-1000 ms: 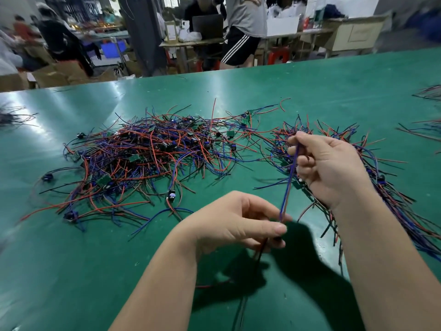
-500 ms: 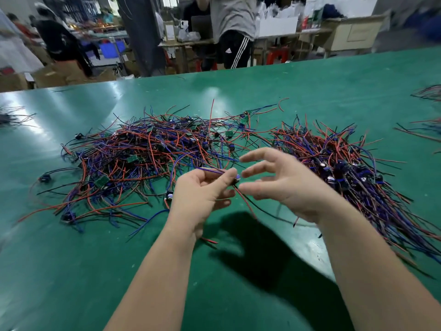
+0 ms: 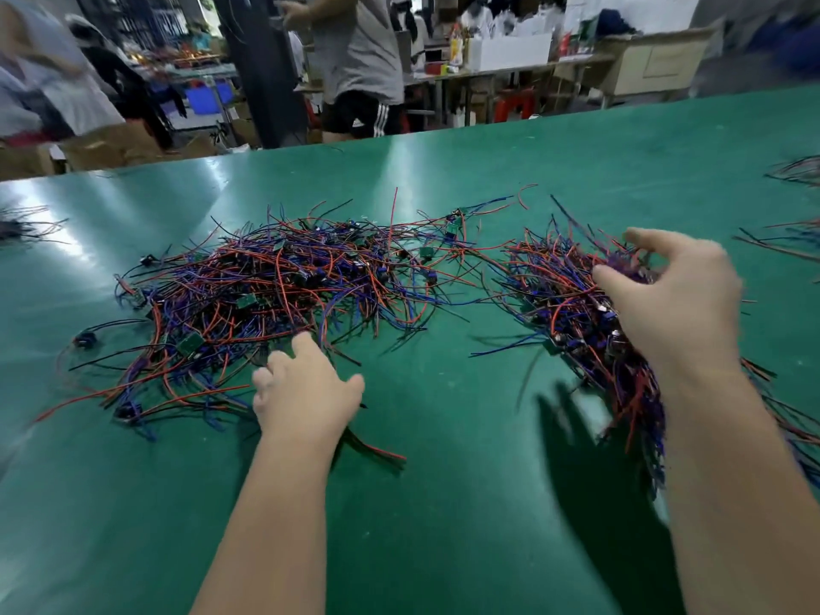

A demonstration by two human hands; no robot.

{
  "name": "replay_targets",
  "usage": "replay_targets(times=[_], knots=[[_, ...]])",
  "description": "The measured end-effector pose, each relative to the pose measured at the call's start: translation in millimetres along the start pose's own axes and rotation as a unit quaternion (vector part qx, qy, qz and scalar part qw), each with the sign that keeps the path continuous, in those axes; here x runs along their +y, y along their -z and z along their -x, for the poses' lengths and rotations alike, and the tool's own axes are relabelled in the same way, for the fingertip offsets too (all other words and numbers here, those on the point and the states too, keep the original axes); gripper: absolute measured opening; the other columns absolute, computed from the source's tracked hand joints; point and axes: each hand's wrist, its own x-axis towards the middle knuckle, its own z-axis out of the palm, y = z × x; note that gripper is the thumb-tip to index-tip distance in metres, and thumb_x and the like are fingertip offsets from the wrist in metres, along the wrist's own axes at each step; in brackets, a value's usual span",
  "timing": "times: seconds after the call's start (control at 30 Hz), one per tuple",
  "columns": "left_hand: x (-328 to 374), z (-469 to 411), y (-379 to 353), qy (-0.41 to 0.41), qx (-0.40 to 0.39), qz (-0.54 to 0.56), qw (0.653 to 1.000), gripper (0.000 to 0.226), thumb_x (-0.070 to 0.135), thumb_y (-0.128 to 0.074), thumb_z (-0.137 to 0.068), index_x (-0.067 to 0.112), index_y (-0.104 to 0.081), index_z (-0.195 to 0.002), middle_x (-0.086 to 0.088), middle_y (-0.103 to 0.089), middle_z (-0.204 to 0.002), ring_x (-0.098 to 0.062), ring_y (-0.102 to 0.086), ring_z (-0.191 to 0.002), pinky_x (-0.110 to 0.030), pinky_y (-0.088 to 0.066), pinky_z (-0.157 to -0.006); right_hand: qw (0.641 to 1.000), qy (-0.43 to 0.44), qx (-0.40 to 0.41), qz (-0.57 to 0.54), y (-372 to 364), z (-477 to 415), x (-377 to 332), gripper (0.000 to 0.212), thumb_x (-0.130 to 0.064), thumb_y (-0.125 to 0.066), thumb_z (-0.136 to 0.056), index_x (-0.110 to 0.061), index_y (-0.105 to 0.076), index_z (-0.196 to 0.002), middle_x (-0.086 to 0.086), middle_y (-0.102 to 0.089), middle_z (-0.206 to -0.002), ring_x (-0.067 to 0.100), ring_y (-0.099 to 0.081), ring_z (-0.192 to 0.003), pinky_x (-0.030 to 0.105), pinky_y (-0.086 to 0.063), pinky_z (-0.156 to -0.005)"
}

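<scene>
Two heaps of red, blue and black wire leads with small black connectors and green boards lie on the green table (image 3: pixel 443 503). The larger left pile (image 3: pixel 275 299) spreads across the middle. A denser right pile (image 3: pixel 572 304) runs toward me. My left hand (image 3: pixel 306 388) reaches palm down to the near edge of the left pile, fingers bent over the wires and thumb spread aside. A red-and-black lead (image 3: pixel 381 454) trails out from under that wrist. My right hand (image 3: pixel 679 295) hovers over the right pile with fingers spread, holding nothing.
More wire bundles lie at the far right edge (image 3: pixel 794 170) and far left edge (image 3: pixel 22 226) of the table. Beyond the table's far side a person in a grey shirt (image 3: pixel 359 64) stands among benches, boxes and other people.
The hands have separated. My right hand swung right over the right pile, and my left hand dropped to the near edge of the left pile. The lead held between them is gone from my fingers.
</scene>
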Motion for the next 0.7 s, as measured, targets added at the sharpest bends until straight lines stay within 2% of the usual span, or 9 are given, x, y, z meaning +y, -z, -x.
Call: replay_targets(times=[0.07, 0.17, 0.27, 0.33, 0.43, 0.5, 0.53, 0.63, 0.7], knots=[[-2, -7, -5, -0.001, -0.002, 0.031, 1.0, 0.047, 0.037, -0.061, -0.089, 0.008, -0.042, -0.121, -0.016, -0.052, -0.118, -0.036, -0.05, -0.109, -0.043, -0.046, -0.088, 0.999, 0.019, -0.011, 0.024, -1, 1, -2, 0.043, -0.023, -0.069, -0.079, -0.018, -0.063, -0.121, 0.014, -0.053, -0.122, 0.028, -0.05, -0.113, 0.025, -0.032, -0.101], [-4, -13, -5, -0.018, 0.02, 0.056, 0.998, 0.026, 0.029, -0.06, -0.09, 0.004, -0.055, -0.092, -0.014, -0.061, -0.091, -0.033, -0.058, -0.088, -0.035, -0.045, -0.069, 0.997, 0.061, -0.037, -0.007, -8, 10, -13, 0.03, -0.018, -0.064, -0.081, -0.021, -0.068, -0.11, 0.011, -0.056, -0.108, 0.022, -0.054, -0.095, 0.021, -0.034, -0.088], [-6, -12, -3, -0.035, 0.035, 0.081, 0.995, 0.023, 0.027, -0.063, -0.089, 0.007, -0.067, -0.099, -0.01, -0.068, -0.091, -0.027, -0.057, -0.081, -0.03, -0.043, -0.067, 0.993, 0.087, -0.075, -0.024, -19, 23, -23, 0.023, -0.014, -0.063, -0.081, -0.02, -0.071, -0.102, 0.005, -0.055, -0.1, 0.019, -0.054, -0.089, 0.022, -0.038, -0.085], [-4, -9, 1, -0.063, 0.075, 0.119, 0.988, 0.022, 0.027, -0.063, -0.089, 0.014, -0.068, -0.106, -0.007, -0.068, -0.096, -0.025, -0.058, -0.084, -0.03, -0.045, -0.07, 0.991, 0.104, -0.075, -0.036, -24, 29, -27, 0.022, -0.01, -0.063, -0.081, -0.017, -0.072, -0.098, 0.004, -0.056, -0.099, 0.016, -0.053, -0.083, 0.017, -0.036, -0.079], [6, -2, 8, -0.159, 0.158, 0.265, 0.938, 0.017, 0.022, -0.065, -0.087, 0.024, -0.066, -0.103, 0.005, -0.066, -0.088, -0.005, -0.059, -0.079, -0.018, -0.04, -0.07, 0.985, 0.069, -0.115, -0.106, -31, 35, -30, 0.018, -0.007, -0.062, -0.081, -0.02, -0.073, -0.087, -0.004, -0.062, -0.082, 0.007, -0.056, -0.065, 0.013, -0.041, -0.066], [17, 7, 14, -0.209, 0.142, 0.389, 0.886, 0.018, 0.018, -0.072, -0.082, 0.028, -0.066, -0.095, 0.016, -0.066, -0.077, 0.007, -0.059, -0.069, -0.006, -0.04, -0.065, 0.959, -0.006, -0.213, -0.185, -35, 39, -33, 0.013, -0.01, -0.064, -0.084, -0.019, -0.072, -0.079, -0.003, -0.067, -0.07, 0.006, -0.058, -0.058, 0.018, -0.046, -0.06], [22, 12, 15, -0.229, 0.112, 0.44, 0.861, 0.019, 0.017, -0.076, -0.079, 0.027, -0.067, -0.092, 0.017, -0.067, -0.074, 0.008, -0.059, -0.065, -0.006, -0.043, -0.066, 0.934, -0.043, -0.275, -0.223, -37, 42, -34, 0.011, -0.014, -0.065, -0.085, -0.016, -0.072, -0.077, 0.0, -0.068, -0.07, 0.008, -0.059, -0.058, 0.02, -0.046, -0.056], [35, 28, 15, -0.27, 0.022, 0.525, 0.807, 0.02, 0.022, -0.083, -0.071, 0.026, -0.069, -0.085, 0.015, -0.068, -0.07, -0.002, -0.058, -0.063, -0.019, -0.05, -0.065, 0.847, -0.094, -0.417, -0.317, -39, 51, -39, 0.028, -0.037, -0.068, -0.075, -0.01, -0.072, -0.077, 0.005, -0.068, -0.074, 0.009, -0.059, -0.058, 0.016, -0.043, -0.052], [39, 36, 14, -0.279, -0.027, 0.557, 0.782, 0.024, 0.025, -0.085, -0.065, 0.023, -0.069, -0.083, 0.009, -0.071, -0.072, -0.009, -0.061, -0.065, -0.028, -0.053, -0.065, 0.816, -0.086, -0.428, -0.38, -41, 56, -41, 0.026, -0.036, -0.067, -0.068, -0.011, -0.073, -0.073, 0.006, -0.068, -0.07, 0.008, -0.055, -0.055, 0.015, -0.041, -0.05]])
